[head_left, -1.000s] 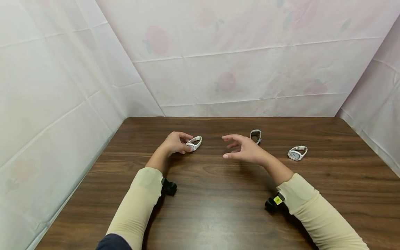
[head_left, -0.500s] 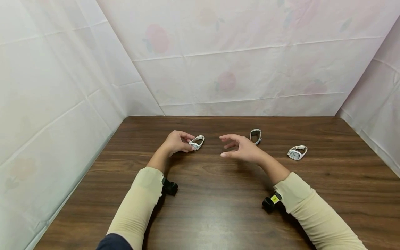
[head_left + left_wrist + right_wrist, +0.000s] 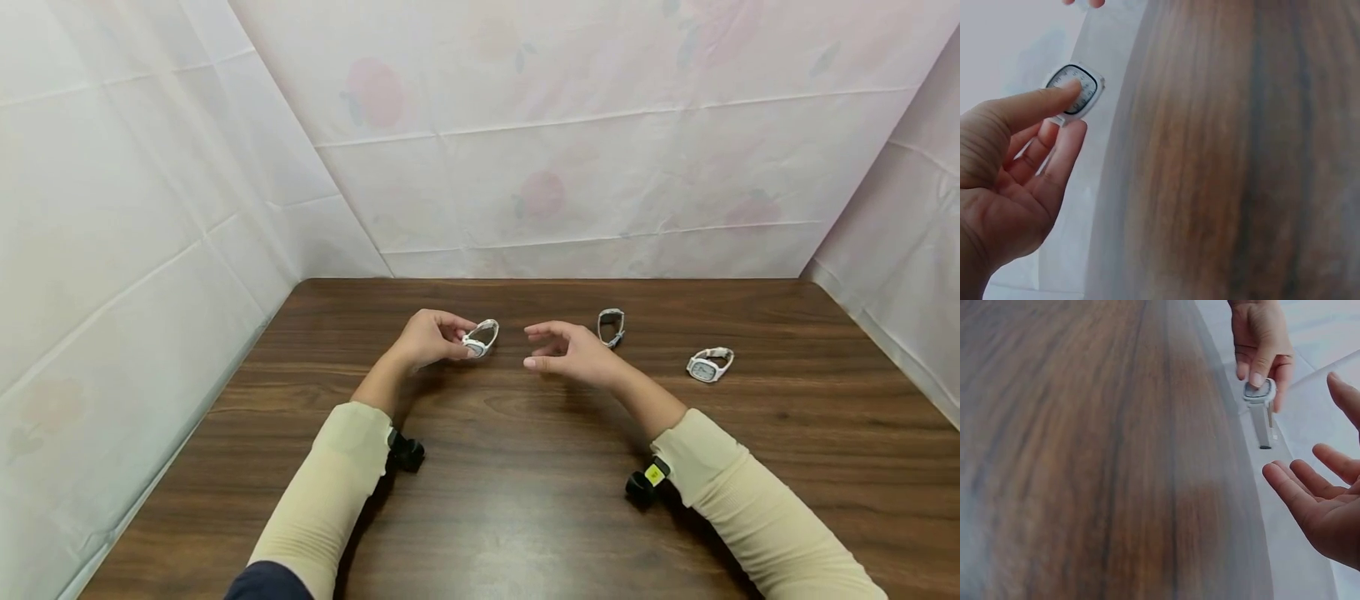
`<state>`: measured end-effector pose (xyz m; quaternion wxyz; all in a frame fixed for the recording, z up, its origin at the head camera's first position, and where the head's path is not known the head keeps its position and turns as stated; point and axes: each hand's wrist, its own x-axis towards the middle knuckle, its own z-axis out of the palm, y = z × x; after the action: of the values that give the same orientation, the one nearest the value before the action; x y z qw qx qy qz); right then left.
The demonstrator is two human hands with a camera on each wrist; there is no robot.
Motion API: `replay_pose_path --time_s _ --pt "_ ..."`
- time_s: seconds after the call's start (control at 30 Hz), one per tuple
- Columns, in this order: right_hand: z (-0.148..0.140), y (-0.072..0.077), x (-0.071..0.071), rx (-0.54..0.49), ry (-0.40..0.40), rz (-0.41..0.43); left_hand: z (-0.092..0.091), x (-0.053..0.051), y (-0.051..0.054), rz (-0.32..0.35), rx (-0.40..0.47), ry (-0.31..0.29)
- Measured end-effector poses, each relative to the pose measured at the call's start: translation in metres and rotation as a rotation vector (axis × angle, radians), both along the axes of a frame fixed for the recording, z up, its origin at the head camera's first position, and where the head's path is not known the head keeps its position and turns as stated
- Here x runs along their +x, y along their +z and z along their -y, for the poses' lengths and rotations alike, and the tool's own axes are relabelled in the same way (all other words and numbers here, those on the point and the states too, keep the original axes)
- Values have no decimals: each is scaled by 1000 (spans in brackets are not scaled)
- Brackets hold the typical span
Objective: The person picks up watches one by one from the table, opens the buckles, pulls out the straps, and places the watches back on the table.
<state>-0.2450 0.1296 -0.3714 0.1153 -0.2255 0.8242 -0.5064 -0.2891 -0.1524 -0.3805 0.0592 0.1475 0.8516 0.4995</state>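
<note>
Watch (image 3: 1087, 91) is pinched in the left hand (image 3: 429, 337); the right hand (image 3: 576, 353) is free nearby, loosely spread.

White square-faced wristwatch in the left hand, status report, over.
Left hand pinching white square-faced wristwatch. Right hand empty, not touching the wristwatch. No obstruction visible between hands.

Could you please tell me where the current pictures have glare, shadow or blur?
Head view: glare on the table at bottom centre, dark shadow along the left sleeve; left wrist view: table grain soft and hazy, held watch clearer, some numerals distinguishable; right wrist view: table blurred, pale haze at lower left, watch dial too soft to read.
</note>
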Motion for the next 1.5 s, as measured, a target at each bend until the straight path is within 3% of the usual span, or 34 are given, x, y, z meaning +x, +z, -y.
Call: replay_pose_path --time_s 0.1,0.33,0.53,0.67,0.8,0.9,0.93,1.2,1.5 --pt "2 -1 -1 -36 -25 24 -2 3 3 -27 13 -15" --pt "8 -2 -3 -267 -65 156 -10 8 8 -75 43 -52" --pt "10 -2 -4 -376 -80 215 -18 12 12 -118 68 -96" --pt "12 -3 -5 -479 -111 274 -23 17 15 -134 111 -124" --pt "13 -3 -4 -584 -156 325 -29 29 27 -131 148 -144" --pt "14 -2 0 -653 -187 353 -32 34 29 -112 176 -155" --pt "15 -1 1 -671 -192 359 -32 32 25 -109 195 -159" --pt "19 6 12 -711 -250 368 -41 38 22 -78 237 -199" --pt "13 10 20 -748 -250 312 -47 44 23 -75 275 -221"
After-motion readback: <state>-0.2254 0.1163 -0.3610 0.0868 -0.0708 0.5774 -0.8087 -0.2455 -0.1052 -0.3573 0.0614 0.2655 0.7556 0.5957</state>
